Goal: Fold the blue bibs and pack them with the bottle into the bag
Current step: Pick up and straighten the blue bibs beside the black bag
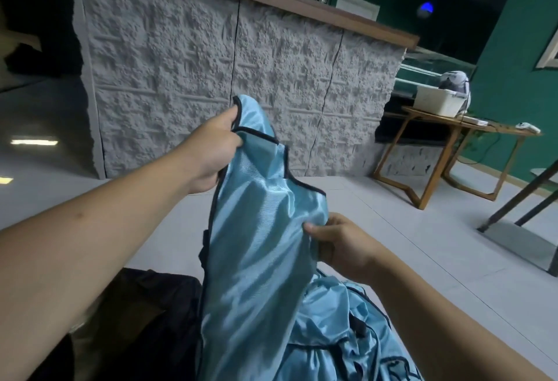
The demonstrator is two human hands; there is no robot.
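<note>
A shiny light-blue bib (259,245) with dark trim hangs in the air in front of me. My left hand (211,151) grips its upper strap, raised high. Lower down, my right hand (341,245) pinches the bib's right edge. More blue bibs (347,338) lie in a crumpled pile on the floor below my right forearm. A dark bag (151,320) lies on the floor at the lower left, partly hidden behind the hanging bib and my left arm. No bottle is in view.
A grey stone-textured counter (241,79) with a wooden top stands straight ahead. To the right is a wooden side table (453,139) carrying a white bin and small items. Dark metal legs (519,199) slant in at the far right. The floor is pale grey tile.
</note>
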